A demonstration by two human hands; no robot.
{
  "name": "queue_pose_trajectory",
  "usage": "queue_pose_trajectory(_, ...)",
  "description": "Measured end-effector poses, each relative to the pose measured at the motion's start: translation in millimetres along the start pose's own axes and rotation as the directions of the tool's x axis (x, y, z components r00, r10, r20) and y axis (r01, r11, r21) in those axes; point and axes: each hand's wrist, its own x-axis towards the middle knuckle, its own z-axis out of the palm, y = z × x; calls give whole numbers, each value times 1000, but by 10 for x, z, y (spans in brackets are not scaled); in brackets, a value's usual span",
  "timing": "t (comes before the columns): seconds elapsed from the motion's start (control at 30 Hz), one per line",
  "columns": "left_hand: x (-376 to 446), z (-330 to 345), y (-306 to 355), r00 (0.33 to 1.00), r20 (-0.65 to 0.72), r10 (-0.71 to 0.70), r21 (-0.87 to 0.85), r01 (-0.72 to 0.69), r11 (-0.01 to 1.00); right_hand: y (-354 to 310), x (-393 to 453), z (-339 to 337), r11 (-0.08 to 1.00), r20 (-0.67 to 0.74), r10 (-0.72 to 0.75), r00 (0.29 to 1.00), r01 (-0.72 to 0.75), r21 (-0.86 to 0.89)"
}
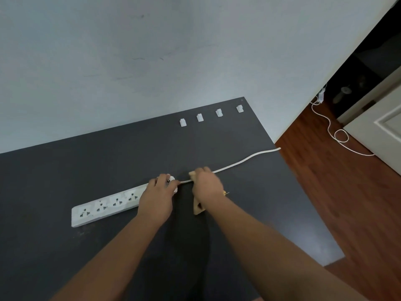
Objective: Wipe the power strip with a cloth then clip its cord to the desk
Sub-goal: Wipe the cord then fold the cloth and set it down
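A long white power strip lies at an angle on the dark desk. My left hand presses down on its right end, near the switch. Its white cord runs right and off the desk's right edge. My right hand is closed around a tan cloth, which wraps the cord just right of the strip. Several white cord clips stand in a row near the desk's far right edge, by the wall.
A pale wall rises behind the desk. Right of the desk is wooden floor with a thin white cable coiled on it, and a white door beyond.
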Motion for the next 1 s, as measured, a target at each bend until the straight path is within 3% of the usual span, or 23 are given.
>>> queue_pose_trajectory(0.13, -10, -69, 11, 994, 4, -108, -187, 106, 977, -136, 36, 37, 998, 86, -38, 996, 32, 62)
queue_pose_trajectory(0.27, -2, -167, -34, 986, 56, -157, -291, 166, 942, -121, -49, -5, 911, 153, -133, 979, 60, 408)
queue_pose_trajectory(0.33, -19, -209, -32, 986, 68, -152, -282, 165, 945, -62, -165, -87, 744, 165, -126, 978, -17, 668)
queue_pose_trajectory(0.4, -49, -232, -25, 985, 26, -172, -290, 172, 942, 47, -257, -191, 468, 157, -24, 987, -128, 875)
queue_pose_trajectory(0.47, -100, -284, 18, 976, -31, -216, -386, 188, 903, 154, -331, -268, 158, 206, 30, 978, -209, 965)
queue_pose_trajectory(0.53, -190, -415, 134, 962, 29, -271, -587, 236, 774, 216, -438, -312, -58, 262, 9, 965, -261, 964)
queue_pose_trajectory(0.6, -323, -580, 313, 954, 166, -250, -774, 283, 566, 248, -531, -328, -171, 287, -33, 957, -288, 942)
queue_pose_trajectory(0.67, -493, -705, 502, 958, 252, -139, -876, 287, 389, 242, -628, -366, -230, 331, -101, 938, -345, 910)
queue_pose_trajectory(0.77, -684, -710, 638, 958, 284, -32, -904, 278, 326, 179, -787, -495, -220, 409, -237, 881, -459, 861)
queue_pose_trajectory(0.83, -746, -681, 666, 959, 272, -81, -902, 283, 326, 145, -864, -547, -194, 413, -285, 865, -474, 859)
queue_pose_trajectory(1.0, -838, -806, 671, 948, 192, -254, -947, 247, 204, 63, -1037, -615, -167, 304, -358, 883, -381, 909)
